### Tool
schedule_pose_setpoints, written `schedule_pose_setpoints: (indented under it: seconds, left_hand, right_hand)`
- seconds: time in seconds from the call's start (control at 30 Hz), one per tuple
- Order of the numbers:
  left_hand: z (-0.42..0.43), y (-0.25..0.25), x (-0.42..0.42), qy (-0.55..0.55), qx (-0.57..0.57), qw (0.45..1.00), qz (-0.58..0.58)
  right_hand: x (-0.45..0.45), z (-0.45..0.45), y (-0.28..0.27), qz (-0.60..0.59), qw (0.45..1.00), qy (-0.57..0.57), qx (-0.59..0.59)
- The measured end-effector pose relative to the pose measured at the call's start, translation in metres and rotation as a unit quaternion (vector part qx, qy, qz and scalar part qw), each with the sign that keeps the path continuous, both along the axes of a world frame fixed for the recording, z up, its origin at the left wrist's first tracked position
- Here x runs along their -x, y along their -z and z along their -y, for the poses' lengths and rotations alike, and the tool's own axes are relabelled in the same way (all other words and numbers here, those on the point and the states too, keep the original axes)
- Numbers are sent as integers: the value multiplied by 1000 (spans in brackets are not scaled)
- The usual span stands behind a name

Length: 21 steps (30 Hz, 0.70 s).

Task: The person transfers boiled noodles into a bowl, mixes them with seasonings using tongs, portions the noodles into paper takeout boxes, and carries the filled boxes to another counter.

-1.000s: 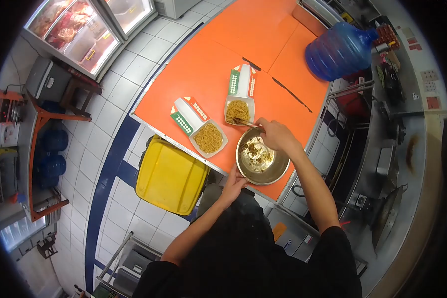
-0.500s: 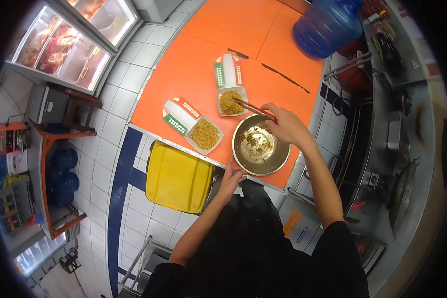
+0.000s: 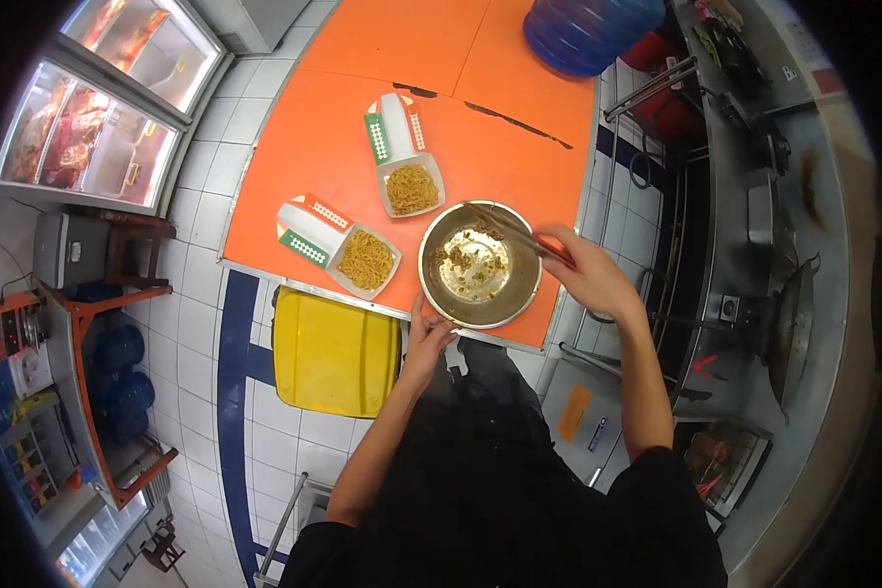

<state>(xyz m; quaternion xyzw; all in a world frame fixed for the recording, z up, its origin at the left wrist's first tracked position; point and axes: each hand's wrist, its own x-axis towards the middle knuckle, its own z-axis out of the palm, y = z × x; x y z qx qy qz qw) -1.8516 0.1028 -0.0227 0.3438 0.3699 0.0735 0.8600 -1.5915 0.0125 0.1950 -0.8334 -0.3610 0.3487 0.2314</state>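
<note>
A steel bowl (image 3: 521, 284) stands near the front edge of the orange table, with brown and greenish food scraps (image 3: 472, 260) on its bottom. My right hand (image 3: 595, 279) is closed around a pair of chopsticks (image 3: 521, 235), their tips inside the bowl. At the bowl's lower left side, my left hand (image 3: 426, 343) grips the rim. To the left, two open paper boxes hold noodles: the nearer box (image 3: 314, 230) contains one portion of noodles (image 3: 367, 260), and the farther box (image 3: 396, 127) contains another portion (image 3: 412, 188).
The orange table (image 3: 314, 118) carries a large blue water jug (image 3: 593, 34) at its far right. A yellow bin lid (image 3: 333, 353) lies below the front edge. A steel counter with a wok (image 3: 792, 338) runs along the right. Display fridges (image 3: 88, 137) stand at the left.
My right hand has drawn the chopsticks from the farther box's noodles back over the bowl. The camera view has shifted, so the table appears farther left. My left hand stays at the bowl.
</note>
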Motion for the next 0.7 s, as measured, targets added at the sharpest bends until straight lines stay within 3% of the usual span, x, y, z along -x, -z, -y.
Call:
schedule_pose_setpoints:
  seconds: [0.2, 0.43, 0.5, 0.63, 0.7]
  left_hand:
    - [-1, -10, -3, 14, -30, 999, 2]
    - [-3, -6, -2, 19, -18, 1000, -7]
    - [-3, -7, -2, 19, -19, 1000, -3]
    - [-2, -3, -1, 15, -13, 1000, -3]
    - [-2, -3, -2, 13, -12, 1000, 0]
  right_hand:
    - [30, 50, 68, 163, 986, 36, 25]
    - [38, 50, 125, 151, 984, 20, 91]
    - [46, 61, 129, 99, 995, 2, 17]
    - [54, 57, 86, 56, 997, -18, 55]
    - [49, 53, 79, 61, 997, 50, 25]
